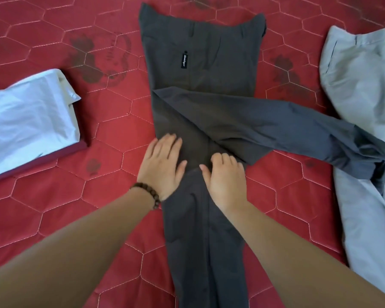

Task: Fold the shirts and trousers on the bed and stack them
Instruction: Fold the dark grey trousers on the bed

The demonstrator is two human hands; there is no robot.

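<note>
Dark grey trousers (200,70) lie lengthwise on the red quilted bed (53,214), waistband at the far end. One leg runs toward me; the other leg (287,134) is thrown out to the right across the light grey trousers (360,85). My left hand (162,163), with a bead bracelet on its wrist, presses flat on the trousers near the crotch. My right hand (226,178) rests beside it with its fingers bent down onto the cloth. A folded white shirt (29,121) sits on a folded maroon garment (53,156) at the left.
The light grey trousers stretch along the bed's right side, unfolded. Dark printed motifs mark the quilt. Bare quilt shows between the dark trousers and the folded stack at the left.
</note>
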